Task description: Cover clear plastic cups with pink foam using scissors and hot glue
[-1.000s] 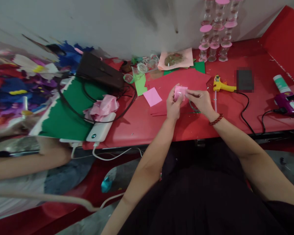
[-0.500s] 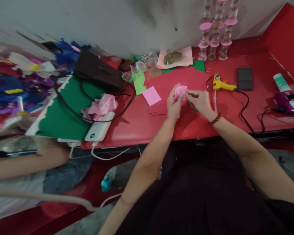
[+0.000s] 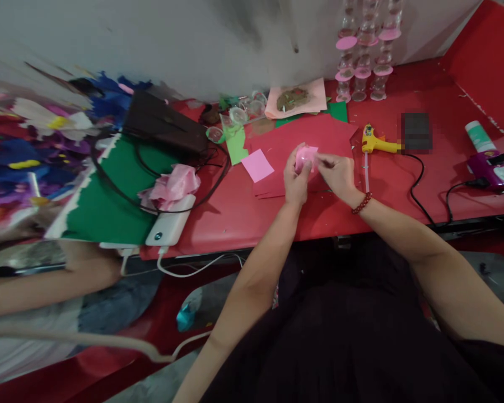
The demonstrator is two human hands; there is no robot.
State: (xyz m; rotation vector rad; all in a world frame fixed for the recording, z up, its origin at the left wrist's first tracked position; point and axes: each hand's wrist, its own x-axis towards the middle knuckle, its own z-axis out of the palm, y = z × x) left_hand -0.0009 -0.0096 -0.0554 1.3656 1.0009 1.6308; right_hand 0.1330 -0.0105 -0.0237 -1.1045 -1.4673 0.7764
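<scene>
Both hands together on a small pink piece, above red sheets.

Left hand (image 3: 296, 176) clamped round the pink piece (image 3: 306, 159); right hand (image 3: 335, 173) pinches its right edge, beaded bracelet (image 3: 362, 202) at that wrist. Piece is over the red sheets (image 3: 273, 140), near the table's middle. Pink square (image 3: 257, 165) lies left of the hands; yellow glue gun (image 3: 380, 144) to their right. Farther back: peach sheet (image 3: 318, 94) with a brownish patch, then stacked clear cups (image 3: 360, 84) with pink discs.
</scene>
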